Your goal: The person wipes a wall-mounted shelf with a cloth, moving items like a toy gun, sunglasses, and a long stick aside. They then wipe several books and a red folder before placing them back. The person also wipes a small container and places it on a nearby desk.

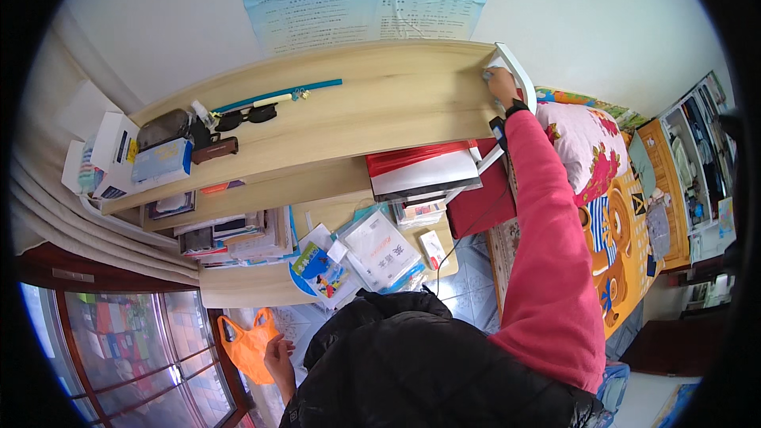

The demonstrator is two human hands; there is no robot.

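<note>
My right hand (502, 87) reaches up to the right end of the top shelf (412, 83), beside its white metal end frame (517, 71). Its fingers are closed on a pale, crumpled cloth (489, 74), mostly hidden under them and pressed to the board. A dark watch band circles that wrist below a pink sleeve. Low at the left, my left hand (278, 360) hangs with fingers loosely apart and nothing in it. Just beyond it is an orange plastic bag (247, 349).
Sunglasses (247, 116), a blue box (162, 160), a white box (116, 150) and a teal stick (277, 93) lie along the shelf's left half. Below, books and papers (380, 250) cover the desk. A bed with a floral pillow (585, 143) stands right; a glazed door (131, 349) is left.
</note>
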